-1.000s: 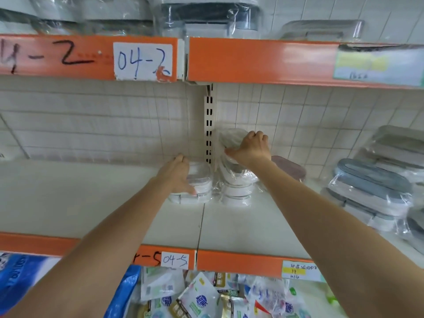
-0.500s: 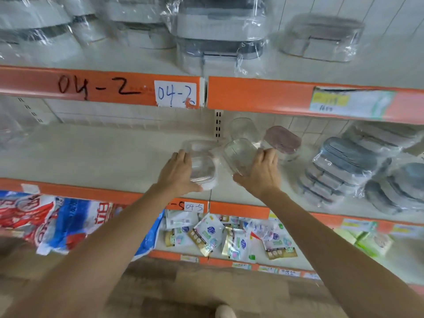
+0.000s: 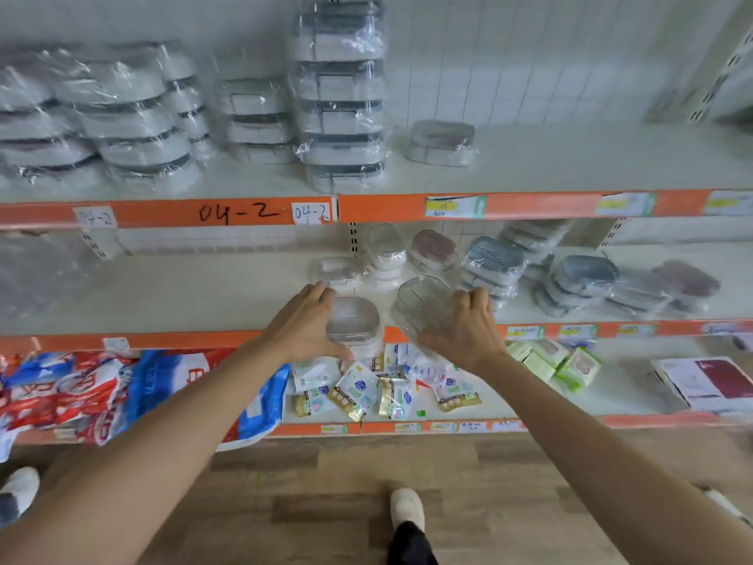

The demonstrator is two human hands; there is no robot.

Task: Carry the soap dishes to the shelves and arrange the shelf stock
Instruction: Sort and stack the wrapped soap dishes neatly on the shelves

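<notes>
Orange-edged middle shelf [image 3: 163, 295] carries wrapped soap dish stacks [image 3: 495, 265] at right. Left hand [image 3: 303, 326]: fingers curled around a clear rectangular soap dish [image 3: 353, 322], at the shelf's front edge. Right hand [image 3: 468, 328]: fingers grasping a clear oval soap dish [image 3: 423, 303], tilted, just beside the first.

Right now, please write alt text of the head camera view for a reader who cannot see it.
Two bare hands each hold a clear soap dish in front of the middle shelf: the left hand grips a boxy dish, the right hand a ribbed oval dish. Wrapped soap dishes fill the shelves behind.
</notes>
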